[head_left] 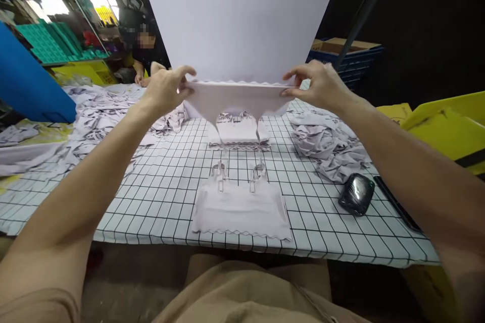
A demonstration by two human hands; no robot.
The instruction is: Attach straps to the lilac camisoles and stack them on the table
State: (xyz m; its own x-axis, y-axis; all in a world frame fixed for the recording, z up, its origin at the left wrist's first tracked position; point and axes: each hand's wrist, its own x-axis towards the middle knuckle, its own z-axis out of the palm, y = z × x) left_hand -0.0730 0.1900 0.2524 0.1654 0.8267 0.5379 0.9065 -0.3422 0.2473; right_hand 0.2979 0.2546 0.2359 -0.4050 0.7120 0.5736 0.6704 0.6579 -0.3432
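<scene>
My left hand (166, 88) and my right hand (320, 86) each pinch one end of a pale lilac garment (237, 98), stretched between them in the air above the table. Its scalloped edge runs along the top and its straps hang down. Below it a folded stack of the same garments (238, 133) lies on the grid-patterned table cover (159, 186). Nearer to me a single lilac crop top (240, 212) lies flat with its straps pointing away.
Loose heaps of lilac garments lie at the left (102, 111) and right (329, 146). A black glossy object (356, 193) sits at the right. A white board (238, 15) stands behind. Yellow bins (450, 121) are at the right; another person (146, 55) works at far left.
</scene>
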